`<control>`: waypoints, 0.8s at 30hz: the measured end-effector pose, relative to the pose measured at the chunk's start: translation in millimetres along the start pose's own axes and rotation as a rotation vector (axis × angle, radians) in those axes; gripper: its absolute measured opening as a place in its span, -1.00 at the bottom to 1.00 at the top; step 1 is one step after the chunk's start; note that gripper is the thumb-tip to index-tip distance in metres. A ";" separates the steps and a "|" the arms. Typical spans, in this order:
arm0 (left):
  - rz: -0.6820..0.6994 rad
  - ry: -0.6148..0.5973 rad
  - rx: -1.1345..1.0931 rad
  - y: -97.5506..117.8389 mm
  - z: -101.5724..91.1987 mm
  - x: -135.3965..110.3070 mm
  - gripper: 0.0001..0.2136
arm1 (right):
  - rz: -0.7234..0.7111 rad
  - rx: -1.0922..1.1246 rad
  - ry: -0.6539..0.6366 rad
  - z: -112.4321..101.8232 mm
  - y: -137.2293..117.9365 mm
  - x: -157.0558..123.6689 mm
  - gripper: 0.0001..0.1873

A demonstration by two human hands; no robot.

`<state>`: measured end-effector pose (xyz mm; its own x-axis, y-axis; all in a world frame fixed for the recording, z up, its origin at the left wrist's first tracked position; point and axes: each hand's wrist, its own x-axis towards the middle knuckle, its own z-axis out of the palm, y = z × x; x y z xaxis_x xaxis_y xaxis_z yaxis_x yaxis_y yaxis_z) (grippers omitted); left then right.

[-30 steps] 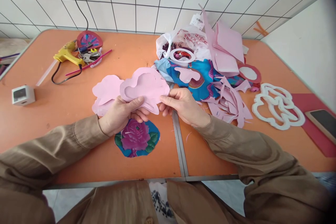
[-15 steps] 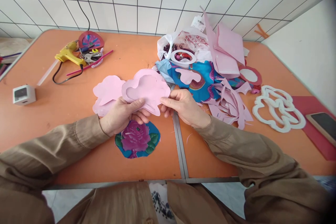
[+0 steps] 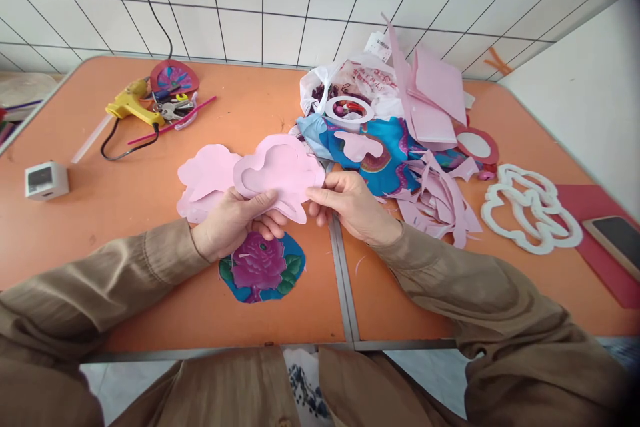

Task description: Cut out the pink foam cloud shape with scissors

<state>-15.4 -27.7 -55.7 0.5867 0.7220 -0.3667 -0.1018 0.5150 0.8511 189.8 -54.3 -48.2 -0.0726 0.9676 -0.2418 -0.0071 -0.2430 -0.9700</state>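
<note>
Both hands are grasping the layered pink cut-outs (image 3: 295, 173), which are held above the orange table (image 3: 135, 213), about midway between its far and near edges and mostly just left of the metal seam (image 3: 343, 283). The left hand (image 3: 235, 219) is partly closed, its thumb laid flat across the lower edge of the top piece and its fingers loosely bent beneath. The right hand (image 3: 347, 203) is closed tighter, pinching the right end between thumb and curled fingers. The top layer has a wavy opening cut through it, with more pink showing underneath. Behind the left wrist, other pink scalloped pieces (image 3: 207, 170) lie on the table; between the hands and the near edge is a blue fabric piece (image 3: 263, 267) printed with a magenta rose, partly covered by the left fingers. Toward the far edge, right of the seam's line, a white plastic bag (image 3: 367, 77) carries red writing too blurred to read, and a white tag (image 3: 379, 47) above it bears small dark print, also illegible. A yellow glue gun (image 3: 131, 103) lies toward the far left corner, a small white box (image 3: 47, 181) by the left edge, and a phone (image 3: 615, 240) by the right edge; no brand can be read on them.
</note>
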 end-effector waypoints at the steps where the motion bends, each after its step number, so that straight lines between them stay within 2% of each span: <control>1: 0.000 0.001 -0.002 -0.2 -0.1 0.1 -0.68 | 0.000 0.001 -0.002 -0.2 0.4 0.1 -0.60; 16: -0.008 0.009 -0.024 -2.6 -1.5 1.5 -0.67 | 0.008 0.052 -0.014 -1.7 -0.1 0.3 -0.56; 24: -0.032 -0.019 -0.007 -1.9 -0.2 0.4 -0.64 | -0.069 0.027 0.005 -2.0 0.3 0.9 -0.60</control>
<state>-15.1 -28.3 -57.5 0.6047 0.6966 -0.3861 -0.0889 0.5408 0.8364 191.7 -53.4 -48.8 -0.0663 0.9824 -0.1747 -0.0390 -0.1775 -0.9834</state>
